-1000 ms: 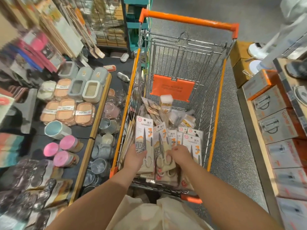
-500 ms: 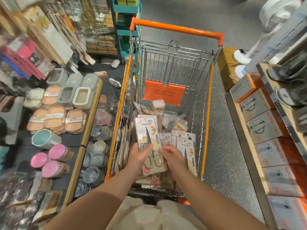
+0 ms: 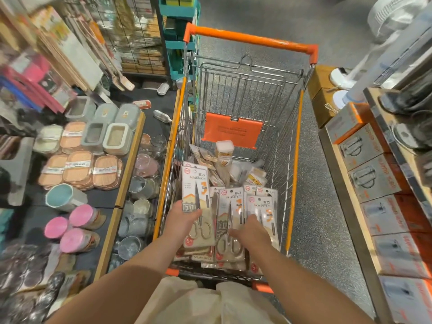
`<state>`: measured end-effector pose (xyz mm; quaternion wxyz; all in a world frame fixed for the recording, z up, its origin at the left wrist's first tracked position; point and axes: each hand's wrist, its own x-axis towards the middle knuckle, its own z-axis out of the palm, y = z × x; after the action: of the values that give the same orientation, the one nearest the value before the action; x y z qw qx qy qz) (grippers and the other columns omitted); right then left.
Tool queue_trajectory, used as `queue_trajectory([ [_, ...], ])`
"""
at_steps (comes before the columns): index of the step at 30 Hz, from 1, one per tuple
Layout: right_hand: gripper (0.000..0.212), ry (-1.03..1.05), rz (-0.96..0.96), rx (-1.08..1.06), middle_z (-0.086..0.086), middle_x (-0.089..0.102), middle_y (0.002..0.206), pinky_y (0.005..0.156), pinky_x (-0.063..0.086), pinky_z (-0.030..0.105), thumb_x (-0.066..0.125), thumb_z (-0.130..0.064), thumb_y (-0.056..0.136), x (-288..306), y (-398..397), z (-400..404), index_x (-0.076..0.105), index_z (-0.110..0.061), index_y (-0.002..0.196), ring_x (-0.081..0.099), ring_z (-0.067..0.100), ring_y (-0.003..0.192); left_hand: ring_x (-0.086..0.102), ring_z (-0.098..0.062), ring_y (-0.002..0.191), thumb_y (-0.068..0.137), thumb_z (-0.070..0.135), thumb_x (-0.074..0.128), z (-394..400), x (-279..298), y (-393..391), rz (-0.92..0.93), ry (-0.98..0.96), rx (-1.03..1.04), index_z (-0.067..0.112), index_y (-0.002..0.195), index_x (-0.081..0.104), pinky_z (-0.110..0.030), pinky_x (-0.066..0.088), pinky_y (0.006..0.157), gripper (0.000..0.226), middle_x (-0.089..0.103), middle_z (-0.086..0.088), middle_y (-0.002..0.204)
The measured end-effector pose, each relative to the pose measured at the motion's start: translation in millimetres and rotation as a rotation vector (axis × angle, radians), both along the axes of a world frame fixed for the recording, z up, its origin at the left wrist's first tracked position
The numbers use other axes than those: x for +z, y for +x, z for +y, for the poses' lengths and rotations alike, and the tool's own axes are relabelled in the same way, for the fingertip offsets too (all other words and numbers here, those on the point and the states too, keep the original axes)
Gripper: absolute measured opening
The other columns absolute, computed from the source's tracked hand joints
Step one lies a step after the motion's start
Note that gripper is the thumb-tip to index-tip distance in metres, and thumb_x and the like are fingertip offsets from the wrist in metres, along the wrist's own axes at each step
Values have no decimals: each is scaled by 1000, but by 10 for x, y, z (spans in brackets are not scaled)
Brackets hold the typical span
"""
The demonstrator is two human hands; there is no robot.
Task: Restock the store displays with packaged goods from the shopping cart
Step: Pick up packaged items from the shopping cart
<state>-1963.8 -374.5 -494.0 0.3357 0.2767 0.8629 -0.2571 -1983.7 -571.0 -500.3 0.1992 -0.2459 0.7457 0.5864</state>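
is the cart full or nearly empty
Partly filled: scissors packs and small packets cover only the near end of the cart; the far end shows bare wire.

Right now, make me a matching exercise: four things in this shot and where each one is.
Things:
1. cart handle
2. pink jars
3. scissors pack
4. grey boxes

Places:
A. shelf right of the cart
B. in the left hand
C. display left of the cart
D. far end of the cart

Pairs: 1-D, 2-C, 3-B, 4-A
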Motion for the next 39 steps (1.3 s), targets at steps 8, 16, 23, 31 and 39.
queue_trajectory([
  [8,23,31,48,14,-1,53,67,49,34,22,64,-22,87,-10,-8,201,53,-15,67,52,11,60,66,-17,97,88,17,72,-19,-116,19,-58,0,-81,15,115,63,-32,49,82,28,71,1,102],
  [16,30,-281,440,-309,10,58,67,59,35,32,59,-18,95,149,39,428,52,-10,66,52,23,64,60,-16,105,91,22,68,25,-96,-12,-71,87,-82,22,123,55,-40,46,98,35,65,9,108],
  [23,26,-727,371,-369,17,59,72,55,45,28,68,-17,91,278,-88,297,63,6,81,54,23,60,58,-11,106,97,34,58,167,106,35,17,215,-42,26,116,52,-34,44,96,22,59,18,104],
  [31,12,-818,274,-435,6,68,73,62,50,32,69,-19,91,250,-106,-38,70,-8,86,62,21,66,71,-26,101,55,38,88,219,161,47,-12,288,-38,17,119,63,-50,53,94,72,74,-5,109],
  [39,41,-411,423,-633,5,66,105,85,45,36,59,-45,95,149,-22,619,64,-7,111,61,21,95,67,-21,101,78,17,81,-37,-20,8,-77,107,-20,18,116,61,-47,52,97,43,71,-2,108],
])
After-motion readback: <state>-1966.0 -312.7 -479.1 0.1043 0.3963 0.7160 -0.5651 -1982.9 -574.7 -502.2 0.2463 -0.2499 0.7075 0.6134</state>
